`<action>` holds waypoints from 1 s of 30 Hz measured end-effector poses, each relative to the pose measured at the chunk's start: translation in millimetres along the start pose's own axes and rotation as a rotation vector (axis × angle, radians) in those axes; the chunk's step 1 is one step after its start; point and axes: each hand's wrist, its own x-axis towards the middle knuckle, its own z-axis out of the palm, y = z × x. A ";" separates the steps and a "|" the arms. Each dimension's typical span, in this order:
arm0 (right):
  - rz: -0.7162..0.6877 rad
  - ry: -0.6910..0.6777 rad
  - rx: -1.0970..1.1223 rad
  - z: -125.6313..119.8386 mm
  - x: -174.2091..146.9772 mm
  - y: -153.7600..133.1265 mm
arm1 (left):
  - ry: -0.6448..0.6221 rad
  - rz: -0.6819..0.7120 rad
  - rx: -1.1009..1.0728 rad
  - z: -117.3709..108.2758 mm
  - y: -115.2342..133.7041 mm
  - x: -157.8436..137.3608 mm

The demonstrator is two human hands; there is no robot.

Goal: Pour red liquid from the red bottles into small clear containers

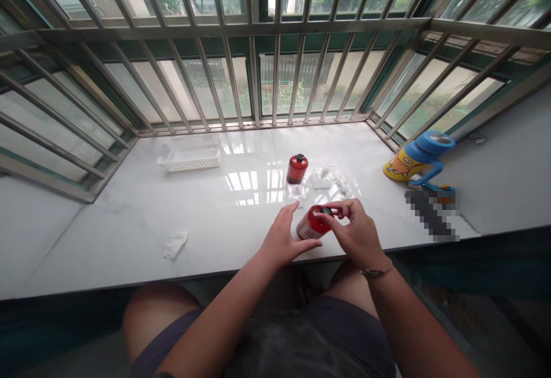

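Note:
A red bottle (310, 226) with a pale label leans to the right near the front edge of the white ledge. My left hand (282, 237) holds it from the left, thumb on the near side and fingers toward the far side. At its top, my right hand (353, 230) pinches the black cap (327, 211) between thumb and fingers; whether the cap still sits on the neck I cannot tell. Just beyond stands a second red bottle (297, 170), upright with a black top. Small clear plastic packets (297, 192) lie beside it.
White, crumpled-looking pieces (329, 180) lie right of the far bottle. A white perforated basket (189, 160) is at the back left, a crumpled tissue (175, 245) at the front left. On the right stand a blue-and-yellow flask (417, 157) and a blurred dark object (433, 214). Metal bars (275, 80) enclose the ledge.

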 end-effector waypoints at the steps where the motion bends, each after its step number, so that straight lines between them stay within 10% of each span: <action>1: 0.004 0.014 -0.035 -3.8 6.1 8.9 | 0.026 0.009 0.026 -0.4 -5.0 3.6; 10: 0.096 0.127 -0.124 -10.7 67.1 60.2 | 0.072 -0.073 0.246 -9.9 -66.3 55.0; 17: -0.082 0.206 -0.263 -22.6 91.0 102.6 | -0.022 -0.093 0.246 -5.3 -73.9 92.3; 30: -0.435 -0.343 -0.775 -33.3 97.5 192.2 | 0.035 -0.103 0.190 -44.8 -50.8 46.6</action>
